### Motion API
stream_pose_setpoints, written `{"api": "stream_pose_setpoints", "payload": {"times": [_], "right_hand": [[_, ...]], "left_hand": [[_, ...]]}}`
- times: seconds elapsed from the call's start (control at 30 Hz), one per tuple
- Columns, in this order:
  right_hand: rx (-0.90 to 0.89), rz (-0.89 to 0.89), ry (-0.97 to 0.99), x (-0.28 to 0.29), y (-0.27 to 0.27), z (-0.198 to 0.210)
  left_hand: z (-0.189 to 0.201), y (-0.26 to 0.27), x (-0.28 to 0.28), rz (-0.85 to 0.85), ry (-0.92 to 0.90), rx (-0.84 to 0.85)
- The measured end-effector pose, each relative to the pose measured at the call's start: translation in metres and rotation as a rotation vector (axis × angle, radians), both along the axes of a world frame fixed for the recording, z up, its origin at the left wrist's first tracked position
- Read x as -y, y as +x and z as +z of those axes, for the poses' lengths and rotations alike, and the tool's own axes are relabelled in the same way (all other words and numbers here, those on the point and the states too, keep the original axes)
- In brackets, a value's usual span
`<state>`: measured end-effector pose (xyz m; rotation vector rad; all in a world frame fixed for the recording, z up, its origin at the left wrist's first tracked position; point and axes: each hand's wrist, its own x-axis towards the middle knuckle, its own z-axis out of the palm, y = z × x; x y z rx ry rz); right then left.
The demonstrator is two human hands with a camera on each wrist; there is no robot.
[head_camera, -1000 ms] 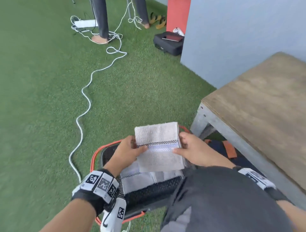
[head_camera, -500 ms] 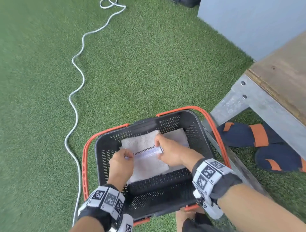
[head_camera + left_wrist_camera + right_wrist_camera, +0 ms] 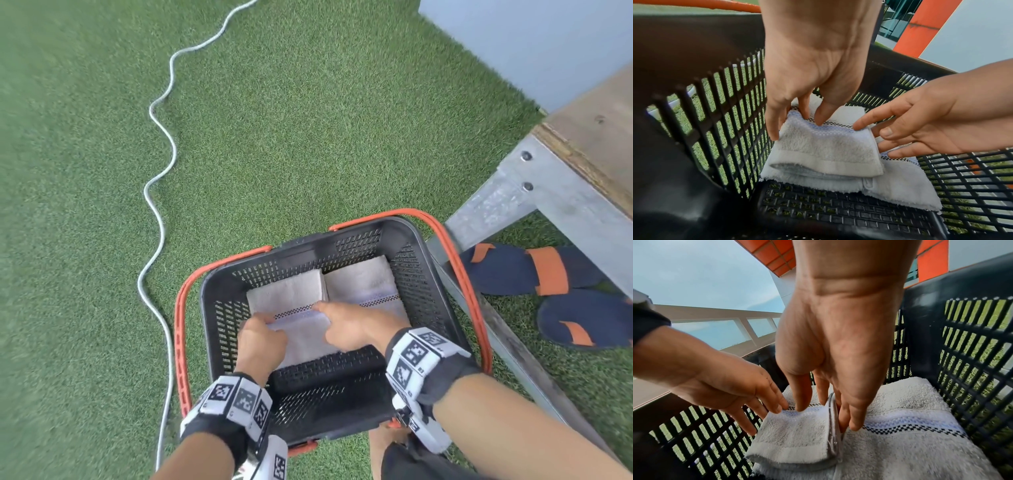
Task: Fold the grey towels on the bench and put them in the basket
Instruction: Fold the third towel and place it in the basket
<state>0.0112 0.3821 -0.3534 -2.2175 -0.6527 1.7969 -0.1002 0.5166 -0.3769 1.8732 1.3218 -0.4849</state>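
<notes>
A black basket [image 3: 226,325] with orange handles stands on the grass by the bench [image 3: 582,144]. Two piles of folded grey towels lie side by side in it. On the left pile is a folded grey towel [image 3: 286,298] with a checkered stripe. My left hand [image 3: 263,325] holds its left edge, thumb on top [image 3: 797,120]. My right hand [image 3: 330,315] pinches its right edge [image 3: 824,402], thumb on top and fingers tucked down between it and the right towel [image 3: 900,402]. The held towel [image 3: 824,146] sags onto another folded towel [image 3: 900,186] beneath.
The bench's metal leg [image 3: 496,212] stands close to the basket's right side, with a pair of navy and orange sandals [image 3: 548,270] under it. A white cable [image 3: 161,240] snakes over the grass to the left. A grey wall [image 3: 513,41] rises behind.
Both hands have carried the folded towel from above the basket down into its left side, onto the pile there. My head has tilted down towards the basket.
</notes>
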Motion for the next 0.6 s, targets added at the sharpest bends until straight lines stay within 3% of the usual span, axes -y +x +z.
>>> {"api": "stream_pose_setpoints", "payload": {"times": [0.27,0.6], "right_hand": [[0.031,0.155,-0.133,-0.004,-0.005,-0.006],[0.125,-0.011,0.043,0.006,0.017,0.029]], "left_hand": [[0.009,0.004,0.003,-0.083,0.125,-0.123],[0.033,0.016,0.008,-0.165,0.111,-0.183]]}}
